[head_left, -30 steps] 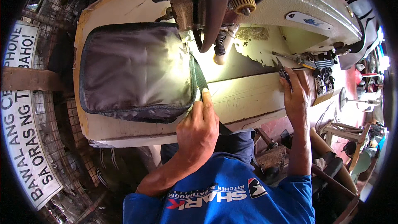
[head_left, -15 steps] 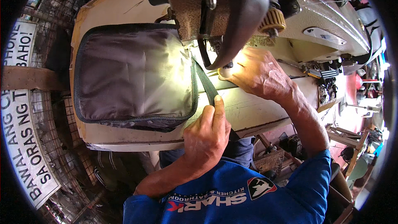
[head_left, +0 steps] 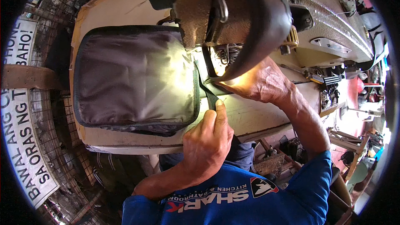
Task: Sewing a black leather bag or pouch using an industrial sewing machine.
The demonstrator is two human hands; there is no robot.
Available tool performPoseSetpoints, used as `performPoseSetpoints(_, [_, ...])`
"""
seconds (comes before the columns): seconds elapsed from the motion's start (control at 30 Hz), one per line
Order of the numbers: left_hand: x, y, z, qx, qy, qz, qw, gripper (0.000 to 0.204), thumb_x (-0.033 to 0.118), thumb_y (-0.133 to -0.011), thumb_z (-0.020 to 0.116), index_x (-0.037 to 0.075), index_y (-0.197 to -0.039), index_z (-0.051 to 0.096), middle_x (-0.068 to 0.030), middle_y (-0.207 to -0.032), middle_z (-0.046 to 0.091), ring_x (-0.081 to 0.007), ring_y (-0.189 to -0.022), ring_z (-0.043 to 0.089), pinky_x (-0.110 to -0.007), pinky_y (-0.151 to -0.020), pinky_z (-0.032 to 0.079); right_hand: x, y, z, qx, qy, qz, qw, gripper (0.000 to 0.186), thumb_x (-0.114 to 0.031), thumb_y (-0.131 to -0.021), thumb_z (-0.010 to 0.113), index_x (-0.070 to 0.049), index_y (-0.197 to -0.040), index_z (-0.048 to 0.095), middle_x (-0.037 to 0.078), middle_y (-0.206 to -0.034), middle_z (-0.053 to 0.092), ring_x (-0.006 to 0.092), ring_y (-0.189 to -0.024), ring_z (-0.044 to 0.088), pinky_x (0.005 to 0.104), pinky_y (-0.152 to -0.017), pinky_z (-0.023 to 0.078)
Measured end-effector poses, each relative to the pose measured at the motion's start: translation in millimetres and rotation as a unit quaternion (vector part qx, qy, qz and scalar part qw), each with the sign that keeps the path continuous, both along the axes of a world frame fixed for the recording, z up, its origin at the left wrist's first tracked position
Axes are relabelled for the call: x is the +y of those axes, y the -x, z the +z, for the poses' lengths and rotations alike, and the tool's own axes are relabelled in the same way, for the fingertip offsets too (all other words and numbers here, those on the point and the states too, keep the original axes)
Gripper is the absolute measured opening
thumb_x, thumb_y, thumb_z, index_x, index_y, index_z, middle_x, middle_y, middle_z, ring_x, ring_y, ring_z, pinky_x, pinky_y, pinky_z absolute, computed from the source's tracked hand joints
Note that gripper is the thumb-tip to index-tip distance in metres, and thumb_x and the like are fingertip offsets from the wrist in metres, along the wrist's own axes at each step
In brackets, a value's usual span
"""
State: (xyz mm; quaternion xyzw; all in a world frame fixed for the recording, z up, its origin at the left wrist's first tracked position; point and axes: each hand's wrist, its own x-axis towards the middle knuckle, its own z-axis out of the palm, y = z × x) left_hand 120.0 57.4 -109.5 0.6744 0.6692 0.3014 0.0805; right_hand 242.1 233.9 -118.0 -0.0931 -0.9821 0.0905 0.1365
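A dark grey fabric bag (head_left: 133, 79) with black bound edges lies on the pale table of a sewing machine (head_left: 193, 12). From its right edge a narrow black webbing strap (head_left: 211, 96) runs toward me, slightly bent. My left hand (head_left: 208, 135) pinches this strap between thumb and forefinger, just in front of the machine head. Close to the needle area, on the right of the strap, is my right hand (head_left: 264, 81). A dark curved part (head_left: 266, 29) hides its fingertips, so whether it grips anything does not show. Bright lamplight falls on both the bag's edge and this hand.
The machine's body (head_left: 325, 16) extends to the far right. A small yellow-and-black tool (head_left: 315, 78) and metal parts lie on the table's right side. Wire mesh with a white sign (head_left: 35, 154) stands at the left. Wooden pieces (head_left: 271, 162) sit below the table's edge.
My right hand's fingers have gone behind the dark curved part, which now appears farther right. The strap looks more bent near the bag. My left hand keeps its pinch, almost unmoved.
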Motion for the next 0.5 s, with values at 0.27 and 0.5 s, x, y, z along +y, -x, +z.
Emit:
performPoseSetpoints(0.27, [-2,2,-2,0.013,0.026,-0.017,0.999,0.045,-0.004,-0.072,0.065,-0.008,-0.117,0.061,-0.0104,-0.072,0.05,-0.0242,-0.052,0.057,-0.035,-0.046,0.048,0,0,0,0.032,-0.054,0.025,0.998,0.039,-0.018,-0.075,0.064,-0.019,-0.114,0.068,0.004,-0.099,0.067,0.0257,-0.088,0.065,0.0374,-0.074,0.055])
performPoseSetpoints(0.5, [6,1,4,-0.007,0.013,-0.014,1.0,0.044,-0.004,-0.074,0.065,-0.009,-0.118,0.06,-0.0106,-0.074,0.05,-0.0242,-0.053,0.057,-0.035,-0.046,0.048,5,8,-3,-0.01,-0.015,0.046,0.999,0.025,-0.028,-0.092,0.061,-0.016,-0.114,0.068,0.007,-0.088,0.067,0.024,-0.08,0.065,0.038,-0.07,0.051])
